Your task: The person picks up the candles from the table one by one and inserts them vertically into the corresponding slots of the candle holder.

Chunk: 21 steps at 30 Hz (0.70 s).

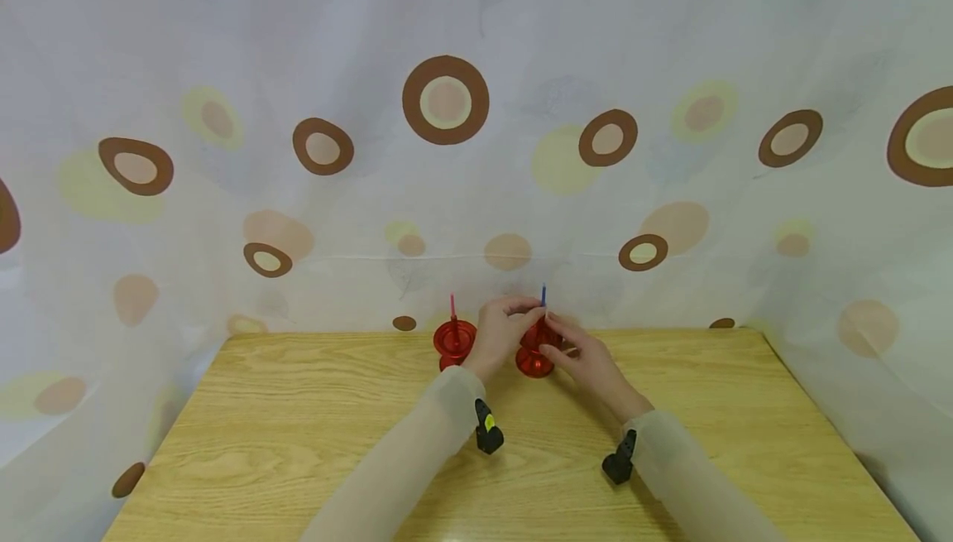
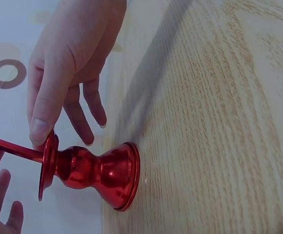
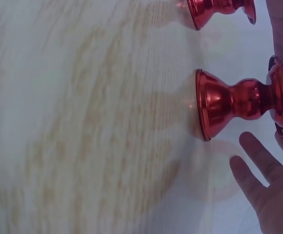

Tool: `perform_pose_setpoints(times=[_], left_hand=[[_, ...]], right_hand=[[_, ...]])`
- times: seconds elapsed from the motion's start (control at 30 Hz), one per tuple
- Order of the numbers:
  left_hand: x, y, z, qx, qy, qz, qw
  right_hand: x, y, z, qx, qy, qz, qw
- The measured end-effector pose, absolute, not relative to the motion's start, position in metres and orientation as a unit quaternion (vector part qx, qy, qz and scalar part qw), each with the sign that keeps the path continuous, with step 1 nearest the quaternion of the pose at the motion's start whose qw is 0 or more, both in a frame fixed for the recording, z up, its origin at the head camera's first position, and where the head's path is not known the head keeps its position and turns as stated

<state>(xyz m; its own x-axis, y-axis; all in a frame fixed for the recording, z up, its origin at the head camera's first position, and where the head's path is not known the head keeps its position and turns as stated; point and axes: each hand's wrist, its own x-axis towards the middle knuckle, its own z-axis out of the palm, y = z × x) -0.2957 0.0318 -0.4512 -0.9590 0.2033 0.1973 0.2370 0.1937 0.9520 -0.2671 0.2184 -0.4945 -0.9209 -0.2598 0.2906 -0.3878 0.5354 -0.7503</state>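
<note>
The left hand [image 1: 500, 333] reaches over the top of a glossy red metal candlestick holder with a waisted stem and a flared round base [image 1: 535, 352], its thumb and forefinger pinched on the thin blue candle [image 1: 544, 294] that stands upright in the holder. The left wrist view shows the thin stick [image 2: 15, 148] rising from the holder's flat drip dish, though there it reads dark red rather than blue. The right hand [image 1: 579, 352] comes in from the other side: one fingertip [image 2: 40, 130] presses on the rim of the dish while the other fingers hang loosely spread beside the stem, curled round nothing. In the right wrist view those fingers [image 3: 258, 170] lie open just beside the holder [image 3: 234, 102], apart from its base.

The holder stands upright on a light wood-grain table [image 1: 298, 426], near the far edge and between the two hands. Just beside it, toward the person's left, a second red metal holder of the same shape [image 1: 454, 342] stands upright with a thin pink candle [image 1: 452, 305] in it; its base [image 3: 214, 10] shows at the top of the right wrist view. A pale curtain printed with brown and yellow rings [image 1: 447, 99] hangs behind and round the table. Both forearms wear sheer pale sleeves [image 1: 417, 451].
</note>
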Motion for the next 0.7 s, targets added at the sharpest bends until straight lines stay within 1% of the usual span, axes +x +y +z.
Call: perform_pose_setpoints(times=[0.3,0.7], left_hand=[[-0.2949,0.0295,-0.4515,-0.143,-0.781,-0.608,0.011],[-0.2977,0.0286,-0.4486,-0.166,-0.784,-0.598,0.023]], right_hand=[[-0.2681,0.2177,-0.4947,0.176,-0.872,0.454,0.055],[-0.2715,0.2193,-0.4933,0.175,-0.876,0.447,0.046]])
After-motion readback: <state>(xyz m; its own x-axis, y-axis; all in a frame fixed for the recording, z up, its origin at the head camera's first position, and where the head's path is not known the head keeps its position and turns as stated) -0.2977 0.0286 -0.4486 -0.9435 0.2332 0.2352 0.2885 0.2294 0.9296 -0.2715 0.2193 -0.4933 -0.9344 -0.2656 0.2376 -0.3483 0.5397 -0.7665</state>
